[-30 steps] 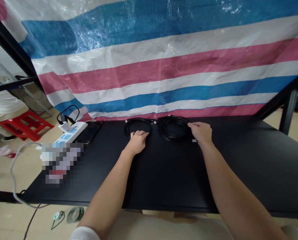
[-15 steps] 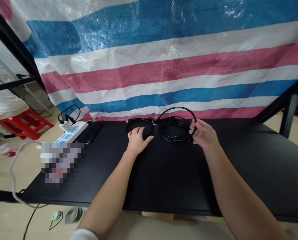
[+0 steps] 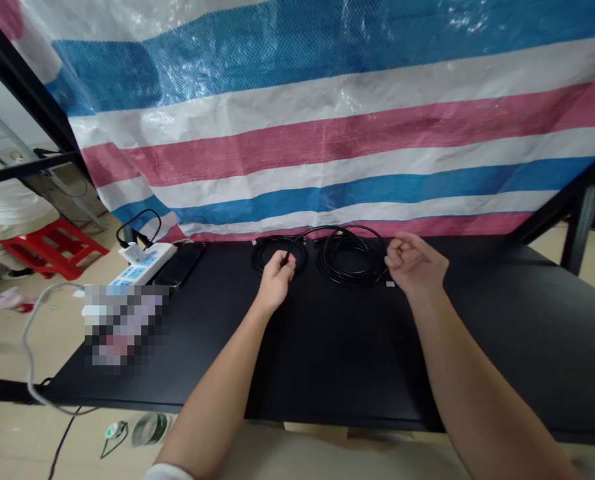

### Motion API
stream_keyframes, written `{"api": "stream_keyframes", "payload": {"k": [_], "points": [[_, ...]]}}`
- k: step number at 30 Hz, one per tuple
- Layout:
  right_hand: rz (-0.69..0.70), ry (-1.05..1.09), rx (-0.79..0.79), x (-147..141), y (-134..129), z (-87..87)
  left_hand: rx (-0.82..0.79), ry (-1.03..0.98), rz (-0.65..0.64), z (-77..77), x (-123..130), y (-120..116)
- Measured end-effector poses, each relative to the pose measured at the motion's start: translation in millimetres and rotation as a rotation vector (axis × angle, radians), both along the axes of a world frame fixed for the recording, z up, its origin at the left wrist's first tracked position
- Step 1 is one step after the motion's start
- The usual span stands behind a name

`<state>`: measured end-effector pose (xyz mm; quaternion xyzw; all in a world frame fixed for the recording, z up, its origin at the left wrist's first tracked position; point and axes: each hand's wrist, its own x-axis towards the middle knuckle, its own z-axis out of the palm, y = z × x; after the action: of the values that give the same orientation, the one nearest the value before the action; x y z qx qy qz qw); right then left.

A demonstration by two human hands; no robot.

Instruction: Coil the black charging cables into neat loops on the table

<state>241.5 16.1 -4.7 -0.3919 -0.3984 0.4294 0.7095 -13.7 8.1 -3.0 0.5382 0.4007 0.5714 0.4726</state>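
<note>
My left hand is closed on a strand of black cable, pinched between thumb and fingers. This strand arches rightward to the larger cable coil, which lies on the black table. Behind my left hand, partly covered by it, rests a smaller black cable coil. My right hand is just off the larger coil's right edge. Its fingers are loosely bent and apart, and no cable shows between them. A small pale tag or end piece lies below its fingertips.
A white power strip with plugs and a dark phone lie at the table's left, beside a pixelated patch. A striped tarp hangs behind the table. A person sits on a red stool at far left.
My left hand has gone from lying over the smaller coil to gripping a cable strand. My right hand has let go of the raised loop and shifted slightly right; the loop has sunk.
</note>
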Motion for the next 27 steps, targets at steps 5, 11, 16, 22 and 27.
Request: {"api": "stream_keyframes", "payload": {"k": [5, 11, 16, 22, 27], "points": [[-0.598, -0.389, -0.296, 19, 16, -17.0, -0.254, -0.455, 0.015, 14.7, -20, 6], [-0.47, -0.915, -0.434, 14, 16, -25.0, -0.374, -0.657, 0.11, 25.8, -33, 6], [-0.426, -0.832, -0.418, 5, 14, -19.2, -0.389, -0.636, 0.111, 28.0, -33, 4], [-0.453, -1.115, -0.466, 5, 15, -21.8, -0.351, -0.729, 0.139, 29.0, -39, 4], [-0.451, -1.11, -0.482, 9, 16, -28.8, -0.3, -0.823, 0.175, 26.0, -50, 6]]}}
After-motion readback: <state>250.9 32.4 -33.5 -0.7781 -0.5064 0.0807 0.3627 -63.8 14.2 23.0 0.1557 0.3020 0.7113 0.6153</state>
